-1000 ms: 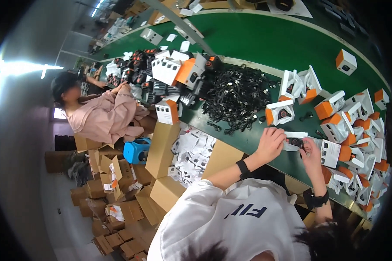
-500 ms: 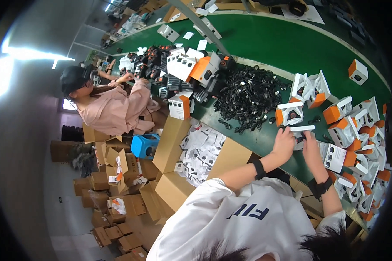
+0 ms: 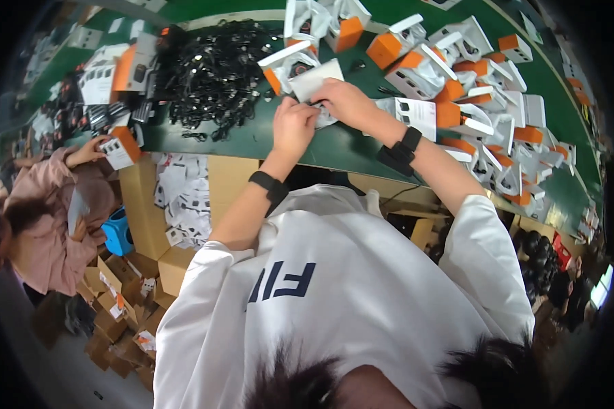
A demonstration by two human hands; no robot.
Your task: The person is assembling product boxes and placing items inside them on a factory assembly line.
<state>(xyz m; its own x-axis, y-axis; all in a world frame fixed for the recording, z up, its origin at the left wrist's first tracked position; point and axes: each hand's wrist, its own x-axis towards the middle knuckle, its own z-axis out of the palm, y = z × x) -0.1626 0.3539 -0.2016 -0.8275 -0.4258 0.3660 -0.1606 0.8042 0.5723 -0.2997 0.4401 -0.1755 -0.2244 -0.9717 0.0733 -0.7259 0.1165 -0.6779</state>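
Observation:
Both my hands are at one small white box with its lid flap [image 3: 318, 80] standing up. My left hand [image 3: 295, 127] closes on the near left side of the box, fingers bent. From the right, my right hand [image 3: 348, 103] reaches under the flap with its fingers curled at the opening. Some clear or white wrapping [image 3: 326, 117] shows below the fingers; the contents are mostly hidden. Just behind stands an open white and orange box [image 3: 297, 66] with a dark round device in white wrapping.
A heap of black cables [image 3: 215, 78] lies left on the green table [image 3: 246, 133]. Many open white and orange boxes [image 3: 450, 112] crowd the right. An open carton of white leaflets [image 3: 184, 194] stands below left. A co-worker's hand [image 3: 85, 151] grips a white and orange box [image 3: 121, 148].
My view has swung to the right. The box flap in my hands now stands up, where it was seen edge-on. The co-worker has taken hold of a white and orange box.

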